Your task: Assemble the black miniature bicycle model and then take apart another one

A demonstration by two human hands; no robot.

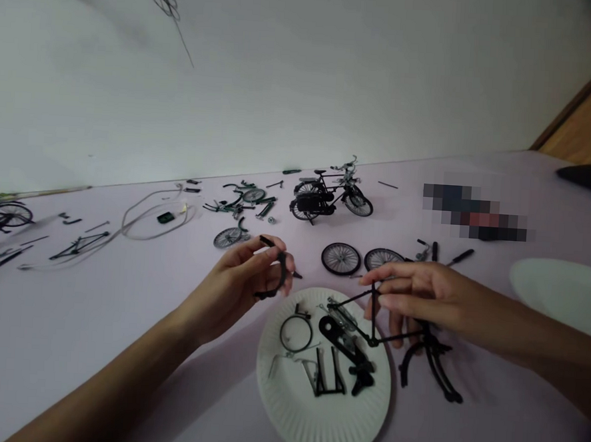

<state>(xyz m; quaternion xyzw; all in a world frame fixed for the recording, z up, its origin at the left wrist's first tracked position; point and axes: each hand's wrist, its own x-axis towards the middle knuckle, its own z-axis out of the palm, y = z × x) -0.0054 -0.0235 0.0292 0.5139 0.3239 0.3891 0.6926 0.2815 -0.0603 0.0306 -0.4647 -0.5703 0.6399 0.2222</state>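
Observation:
My left hand [252,268] pinches a small black curved mudguard [282,273] of a model bicycle, left of the plate. Over the plate's right rim, my right hand [421,292] is closed on a black model bicycle frame [373,319], its fork pointing down to the right. Below both hands lies a white paper plate [320,429] with a chain guard [343,340], a black stand-like part [329,383], a thin ring [296,333] and wire-like pieces. Two spoked wheels [341,258] lie just behind the plate; my right hand partly hides the parts beside them.
An assembled model bicycle [327,193] stands farther back. Loose green bicycle parts [247,195], a coiled cable [125,220] and another frame [80,244] spread to the left. At right are a pale plate [561,294] and a blurred-out patch [476,215].

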